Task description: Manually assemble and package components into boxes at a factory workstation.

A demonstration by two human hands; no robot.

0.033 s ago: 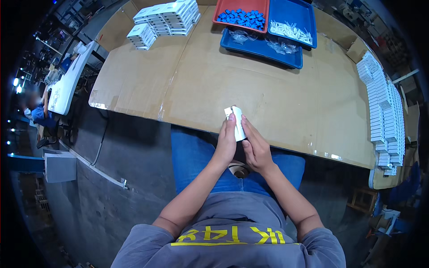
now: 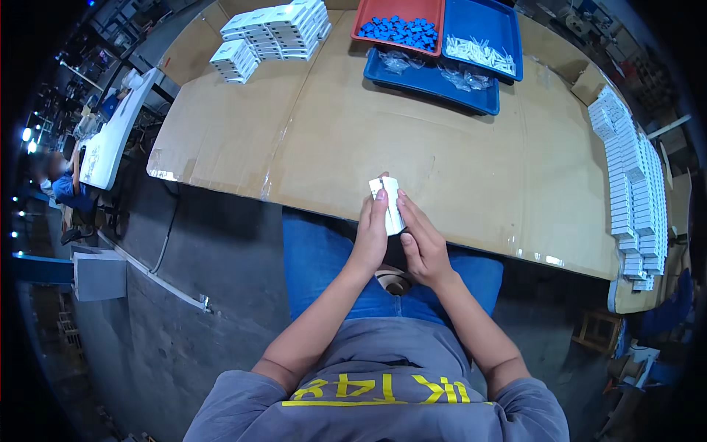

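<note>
Both my hands hold a small white box just above the table's near edge. Its upper end shows a pale flap or panel on the left side, and the lower part is partly covered by fingers. My left hand is closed on the left side, thumb lying along the front face. Against the right side press the fingers of my right hand, with its thumb lower down near the bottom end. What lies behind the box is hidden.
On the cardboard-covered table, white boxes are stacked at far left and along the right. At the back stand a red tray of blue pieces, a blue tray of white pieces, and a lower blue tray with clear bags.
The flap or panel at the box's upper left has shifted slightly closer to the rest of the box. Both hands stay almost in place.
</note>
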